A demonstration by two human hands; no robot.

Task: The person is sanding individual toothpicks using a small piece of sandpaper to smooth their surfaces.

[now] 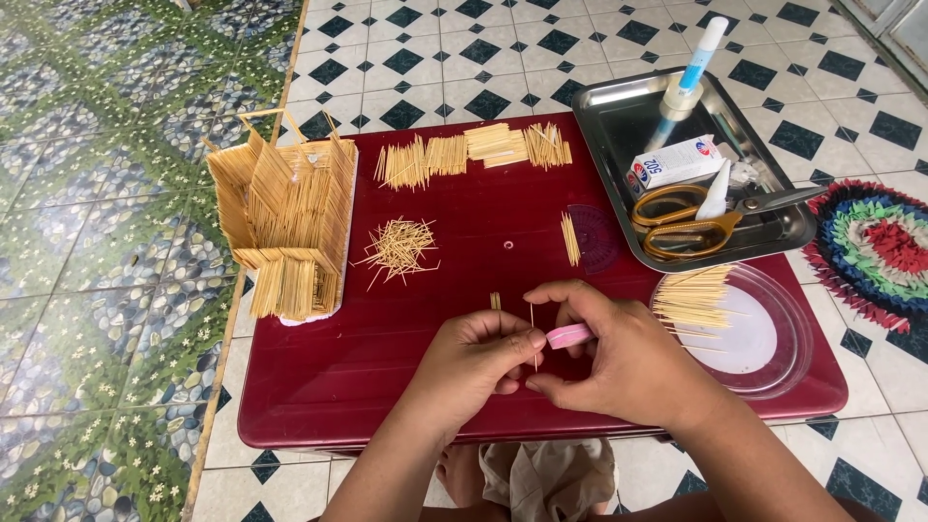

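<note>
Tiled floor under a low dark-red plastic table, two hands at its near edge.

Nearest me, my left hand pinches a thin wooden toothpick upright; my right hand pinches its lower end, a small pink cutter tucked in its fingers. Beyond lie loose toothpicks, cut bundles and a half-built toothpick house (walls up, more pieces apparently needed). Right side is crowded by a clear plastic plate and steel tray; centre stays free.
</note>
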